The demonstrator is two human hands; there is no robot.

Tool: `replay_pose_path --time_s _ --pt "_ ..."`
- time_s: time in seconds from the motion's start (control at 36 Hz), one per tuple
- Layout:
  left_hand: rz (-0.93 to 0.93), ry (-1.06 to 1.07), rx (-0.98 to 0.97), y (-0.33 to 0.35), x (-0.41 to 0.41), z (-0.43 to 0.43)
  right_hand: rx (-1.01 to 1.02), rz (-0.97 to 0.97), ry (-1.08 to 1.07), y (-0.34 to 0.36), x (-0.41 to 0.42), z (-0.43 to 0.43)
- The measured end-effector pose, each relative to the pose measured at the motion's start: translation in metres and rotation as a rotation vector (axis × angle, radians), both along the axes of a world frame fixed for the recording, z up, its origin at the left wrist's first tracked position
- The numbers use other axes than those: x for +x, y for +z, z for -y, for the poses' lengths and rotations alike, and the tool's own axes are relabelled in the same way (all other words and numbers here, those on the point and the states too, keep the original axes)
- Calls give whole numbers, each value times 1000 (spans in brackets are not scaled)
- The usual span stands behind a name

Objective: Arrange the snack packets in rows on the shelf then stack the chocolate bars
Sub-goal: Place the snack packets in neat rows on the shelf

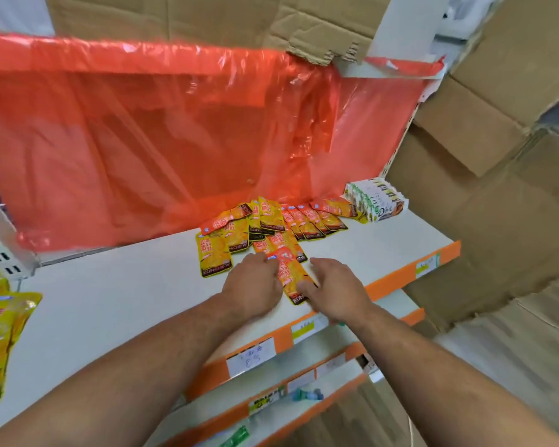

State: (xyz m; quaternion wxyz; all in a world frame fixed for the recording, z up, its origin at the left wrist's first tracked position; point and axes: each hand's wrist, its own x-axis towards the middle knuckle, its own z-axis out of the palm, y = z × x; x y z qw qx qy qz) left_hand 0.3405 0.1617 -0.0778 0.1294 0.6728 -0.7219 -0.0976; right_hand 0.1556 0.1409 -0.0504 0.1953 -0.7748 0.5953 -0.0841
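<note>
Several yellow-and-red snack packets point(271, 227) lie in a loose overlapping pile on the white shelf point(117, 301). One packet point(291, 275) lies nearer the front edge, between my hands. My left hand point(254, 285) has its fingers curled at that packet's upper left corner. My right hand point(336, 290) pinches the packet's lower right side with thumb and fingers. A stack of white chocolate bars point(376, 200) stands on edge at the shelf's back right, touching the pile.
An orange plastic sheet point(158, 140) hangs behind the shelf. Larger yellow bags point(0, 333) hang at the left edge. Cardboard point(481, 156) covers the right side. Lower shelves with orange price strips point(304, 366) sit below the front edge.
</note>
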Motion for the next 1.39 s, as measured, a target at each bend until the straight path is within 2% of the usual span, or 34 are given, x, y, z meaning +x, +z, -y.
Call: replay_pose_path --time_s 0.25,0.39,0.53,0.64,0.78,0.92,1.06,1.14,1.22,1.39 --pt "39 -1 -68 -8 -1 14 31 -86 77 -7 18 50" --pt "9 90 -64 -6 -8 17 74 -25 68 -12 21 76" --pt "87 170 -38 -9 -17 16 139 35 50 -12 26 84" --pt "37 245 4 -4 -26 14 223 121 -11 -14 26 89" --pt "27 274 43 -5 -38 12 329 340 -78 -14 21 101" --pt "-1 353 -13 -5 -53 7 521 544 -103 -6 7 110" --pt "-340 620 -60 17 -75 8 655 605 -101 -1 -15 108" --pt "-675 787 -5 27 -83 12 694 645 -45 2 -25 102" --pt "-1008 846 17 31 -91 9 699 703 36 5 -31 94" --pt "-1135 917 -73 38 -94 -19 649 788 176 9 -29 72"
